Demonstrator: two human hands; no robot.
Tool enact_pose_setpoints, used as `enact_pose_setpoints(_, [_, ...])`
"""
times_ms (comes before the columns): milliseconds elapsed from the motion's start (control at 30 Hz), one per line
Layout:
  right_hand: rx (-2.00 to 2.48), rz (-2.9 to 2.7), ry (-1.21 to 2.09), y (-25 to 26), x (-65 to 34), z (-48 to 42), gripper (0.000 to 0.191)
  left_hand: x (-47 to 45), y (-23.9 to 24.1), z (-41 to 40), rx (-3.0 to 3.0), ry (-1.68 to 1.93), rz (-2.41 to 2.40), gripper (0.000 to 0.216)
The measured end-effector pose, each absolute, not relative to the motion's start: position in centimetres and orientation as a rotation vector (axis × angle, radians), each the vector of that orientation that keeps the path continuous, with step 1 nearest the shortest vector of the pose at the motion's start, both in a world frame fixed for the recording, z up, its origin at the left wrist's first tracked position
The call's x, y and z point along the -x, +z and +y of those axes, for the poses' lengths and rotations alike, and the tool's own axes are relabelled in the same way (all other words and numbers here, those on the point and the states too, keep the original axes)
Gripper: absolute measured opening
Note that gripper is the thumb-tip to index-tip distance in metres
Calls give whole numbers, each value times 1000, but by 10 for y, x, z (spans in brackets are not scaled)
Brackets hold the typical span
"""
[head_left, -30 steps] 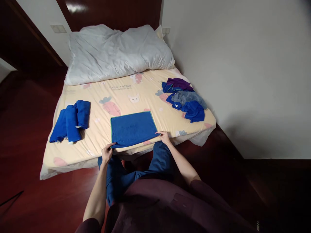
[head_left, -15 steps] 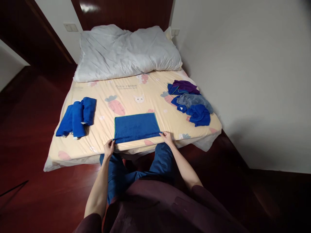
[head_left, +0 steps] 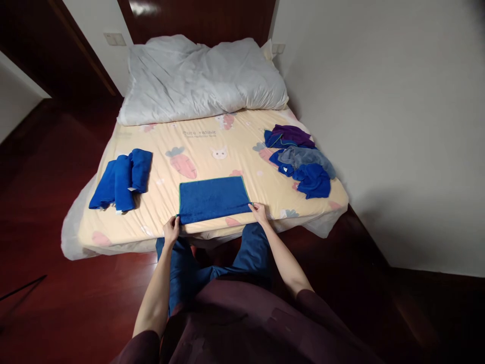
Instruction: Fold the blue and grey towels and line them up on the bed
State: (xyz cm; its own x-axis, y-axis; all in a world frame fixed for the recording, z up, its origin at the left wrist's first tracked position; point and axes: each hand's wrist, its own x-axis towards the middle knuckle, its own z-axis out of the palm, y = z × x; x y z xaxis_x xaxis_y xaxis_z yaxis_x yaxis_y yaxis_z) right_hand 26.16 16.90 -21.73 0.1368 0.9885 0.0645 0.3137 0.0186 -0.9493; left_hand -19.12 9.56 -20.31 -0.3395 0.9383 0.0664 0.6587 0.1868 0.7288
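Note:
A blue towel (head_left: 213,198) lies flat as a folded rectangle near the front edge of the bed (head_left: 242,151). My left hand (head_left: 172,230) pinches the towel's near left corner. At the near right corner, my right hand (head_left: 259,212) has its fingers closed on the towel's edge. Both arms reach forward from my lap over my blue trousers.
Three rolled blue towels (head_left: 121,177) lie on the bed's left side. A loose heap of blue, grey and purple cloths (head_left: 299,156) sits at the right near the white wall. A white duvet (head_left: 200,76) covers the head end. Dark red wooden floor surrounds the bed.
The towel's near edge has been drawn slightly up the bed, so the rectangle looks shorter. Both hands stayed on its near corners. The view shifted a little to the left.

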Motion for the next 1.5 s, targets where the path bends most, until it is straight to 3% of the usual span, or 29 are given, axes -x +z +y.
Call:
enact_pose_setpoints(533, [1648, -1427, 699, -217, -258, 165, 50, 177, -204, 97, -1490, 1007, 2167, 37])
enact_pose_setpoints(900, [1935, -1378, 583, -214, -242, 173, 18, 158, -201, 104, -1577, 891, 2295, 27])
enact_pose_setpoints(1067, [1750, -1703, 392, -207, -241, 159, 25, 160, -200, 99, -1783, 902, 2290, 30])
enact_pose_setpoints(1200, [1423, -2122, 382, -210, -259, 143, 47, 177, -201, 88, -2144, 762, 1918, 33])
enact_pose_setpoints(1500, [1388, -2148, 344, -212, -271, 136, 59, 190, -200, 72, -2209, 670, 1762, 61])
